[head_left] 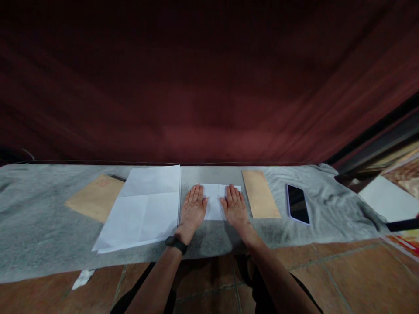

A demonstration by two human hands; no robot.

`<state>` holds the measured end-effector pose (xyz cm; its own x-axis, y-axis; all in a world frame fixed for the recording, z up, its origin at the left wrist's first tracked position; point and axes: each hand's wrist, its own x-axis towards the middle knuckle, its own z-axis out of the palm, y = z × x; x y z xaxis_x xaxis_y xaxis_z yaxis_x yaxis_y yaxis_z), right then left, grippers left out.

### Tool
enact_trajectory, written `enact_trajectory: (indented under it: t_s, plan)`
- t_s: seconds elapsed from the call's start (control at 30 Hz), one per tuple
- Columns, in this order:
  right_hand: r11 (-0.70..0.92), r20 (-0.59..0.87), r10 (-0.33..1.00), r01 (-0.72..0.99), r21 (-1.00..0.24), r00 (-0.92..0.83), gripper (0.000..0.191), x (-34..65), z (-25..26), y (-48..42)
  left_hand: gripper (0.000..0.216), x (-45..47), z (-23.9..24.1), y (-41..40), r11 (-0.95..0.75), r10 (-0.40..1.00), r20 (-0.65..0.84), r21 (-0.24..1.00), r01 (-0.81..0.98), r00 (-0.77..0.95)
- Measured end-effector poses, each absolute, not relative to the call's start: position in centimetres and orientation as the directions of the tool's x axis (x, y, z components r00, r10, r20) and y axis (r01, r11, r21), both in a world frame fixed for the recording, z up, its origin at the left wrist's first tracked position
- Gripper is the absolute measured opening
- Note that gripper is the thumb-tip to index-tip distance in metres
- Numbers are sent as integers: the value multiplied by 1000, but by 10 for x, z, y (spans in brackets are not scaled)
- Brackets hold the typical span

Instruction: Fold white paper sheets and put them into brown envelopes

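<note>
Paper (214, 205) is white, envelope (262, 196) tan, cloth (42, 226) mottled grey.

The sheet (213, 209) and envelopes (262, 196) are matt paper, the phone (298, 205) glossy, the cover (39, 226) fuzzy cloth, the dim backdrop (209, 109) probably fabric.

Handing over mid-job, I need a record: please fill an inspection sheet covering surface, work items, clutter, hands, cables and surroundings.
Surface: grey fabric cover, wrinkled at the right end.
Work items: small, creased white paper sheet under both hands; larger creased white paper sheets to its left; flat rectangular brown paper envelope to its right.
Clutter: second brown paper envelope, partly covered by the larger sheets; black-screened phone with purple edge; white scrap on the floor.
Hands: left hand and right hand palm down, fingers extended.
Cables: thin pale line along the back edge; cannot tell if cable.
Surroundings: dark red backdrop; brown tiled floor.
</note>
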<state>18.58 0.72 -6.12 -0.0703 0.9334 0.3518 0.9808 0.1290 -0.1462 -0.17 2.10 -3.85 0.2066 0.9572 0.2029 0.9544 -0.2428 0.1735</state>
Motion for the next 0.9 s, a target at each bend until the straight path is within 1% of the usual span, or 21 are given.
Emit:
enact_trajectory:
  t_s: [0.23, 0.33, 0.4, 0.5, 0.6, 0.73, 0.9]
  plan:
    - [127, 424, 904, 982, -137, -58, 63, 198, -69, -2, 58, -11, -41, 21, -190, 967, 210, 201, 961, 147]
    - [111, 427, 903, 984, -141, -41, 65, 201, -68, -7, 58, -11, -36, 19, -135, 972, 216, 203, 970, 90]
    - [90, 419, 908, 985, -149, -19, 63, 200, -63, -10, 59, -5, -31, 15, -132, 965, 248, 196, 972, 81]
    - [104, 395, 918, 983, -155, -35, 58, 190, -53, -13, 59, 11, -27, 7, -248, 938, 291, 177, 952, 191]
    - [192, 342, 932, 967, -170, -125, 54, 177, -46, -14, 56, 29, -31, -2, -363, 917, 241, 172, 916, 318]
    - [276, 297, 931, 942, -189, -213, 52, 171, -48, -18, 55, 33, -39, -7, -385, 917, 181, 174, 906, 355]
    - [280, 305, 925, 949, -148, -225, 54, 184, -53, -22, 55, 19, -36, -6, -392, 915, 178, 180, 902, 362]
